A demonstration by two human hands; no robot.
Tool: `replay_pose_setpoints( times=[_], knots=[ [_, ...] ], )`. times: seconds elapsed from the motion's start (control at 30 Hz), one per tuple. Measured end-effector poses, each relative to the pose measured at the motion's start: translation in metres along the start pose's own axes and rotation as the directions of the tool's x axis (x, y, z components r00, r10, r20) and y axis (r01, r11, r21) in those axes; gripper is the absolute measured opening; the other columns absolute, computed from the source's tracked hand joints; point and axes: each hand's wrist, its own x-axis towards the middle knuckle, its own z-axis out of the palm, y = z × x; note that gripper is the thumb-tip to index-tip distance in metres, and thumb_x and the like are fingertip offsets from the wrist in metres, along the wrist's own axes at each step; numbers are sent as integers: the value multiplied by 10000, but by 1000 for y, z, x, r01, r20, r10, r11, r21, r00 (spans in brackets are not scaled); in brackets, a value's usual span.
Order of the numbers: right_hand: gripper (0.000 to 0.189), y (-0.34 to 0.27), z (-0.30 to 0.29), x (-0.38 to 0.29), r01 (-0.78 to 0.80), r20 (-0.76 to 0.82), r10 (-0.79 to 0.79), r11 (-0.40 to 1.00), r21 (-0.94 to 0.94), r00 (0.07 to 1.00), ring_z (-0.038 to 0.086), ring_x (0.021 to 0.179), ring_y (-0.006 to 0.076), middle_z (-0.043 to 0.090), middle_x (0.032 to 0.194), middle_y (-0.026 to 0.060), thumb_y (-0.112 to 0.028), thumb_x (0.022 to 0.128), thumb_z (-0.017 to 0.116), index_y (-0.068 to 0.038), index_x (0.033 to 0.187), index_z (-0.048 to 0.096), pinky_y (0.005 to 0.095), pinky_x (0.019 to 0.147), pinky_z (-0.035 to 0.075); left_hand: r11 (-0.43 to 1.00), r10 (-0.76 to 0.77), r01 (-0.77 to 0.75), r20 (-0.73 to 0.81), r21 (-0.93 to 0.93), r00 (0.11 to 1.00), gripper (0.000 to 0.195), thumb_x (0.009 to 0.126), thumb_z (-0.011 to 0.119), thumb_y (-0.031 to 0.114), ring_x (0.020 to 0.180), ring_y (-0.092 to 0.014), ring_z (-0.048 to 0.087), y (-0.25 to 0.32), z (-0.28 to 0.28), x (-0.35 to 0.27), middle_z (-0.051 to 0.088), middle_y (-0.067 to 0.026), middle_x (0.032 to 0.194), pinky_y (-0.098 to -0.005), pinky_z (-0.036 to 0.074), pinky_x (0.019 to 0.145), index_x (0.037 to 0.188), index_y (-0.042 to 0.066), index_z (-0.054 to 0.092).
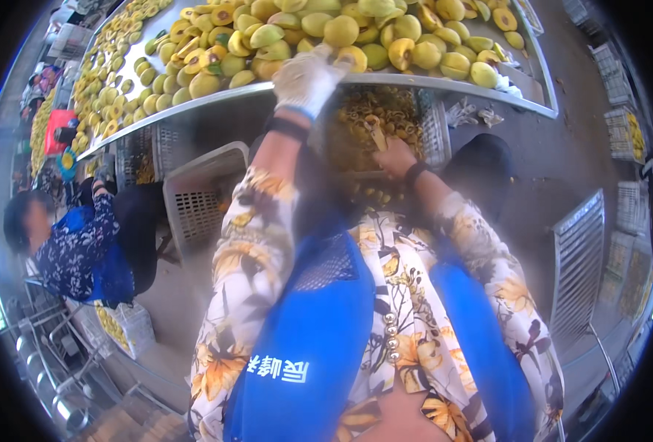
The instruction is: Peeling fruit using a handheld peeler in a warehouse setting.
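Observation:
Yellow-green halved and whole stone fruits lie heaped on a metal-edged table. My left hand, in a whitish glove, reaches over the table's edge, its fingertips at the fruit; whether it grips one cannot be told. Lower down, my bare right hand is closed around the light-coloured handle of a small tool, whose curved end points up and away from me. Below that tool, a crate under the table holds many brownish-yellow cut pieces. A few yellow pieces show in blur near my lap.
A perforated plastic crate stands tilted on my left, beside a seated person in a blue apron. A slatted metal rack stands at right. Crumpled plastic lies below the table, and stacked crates line the far right.

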Motion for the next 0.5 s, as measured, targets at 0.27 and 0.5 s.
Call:
replay_pose_setpoints(
  times=[0.27,0.5],
  knots=[
    [267,-40,-19,-45,87,-229,-86,996,-10,970,588,529,219,582,660,148,-218,773,572,34,857,544,339,493,464,993,-78,103,314,-63,946,571,717,525,532,1048,-328,543,11,56,57,565,-161,1145,-407,423,896,1150,162,551],
    [245,-57,-27,-68,-115,-265,179,964,239,948,611,681,295,601,720,177,-207,775,583,9,888,555,388,620,470,926,19,27,118,-377,993,350,715,601,388,781,-271,606,-4,64,55,657,-124,847,-346,464,671,925,113,656]
  ],
)
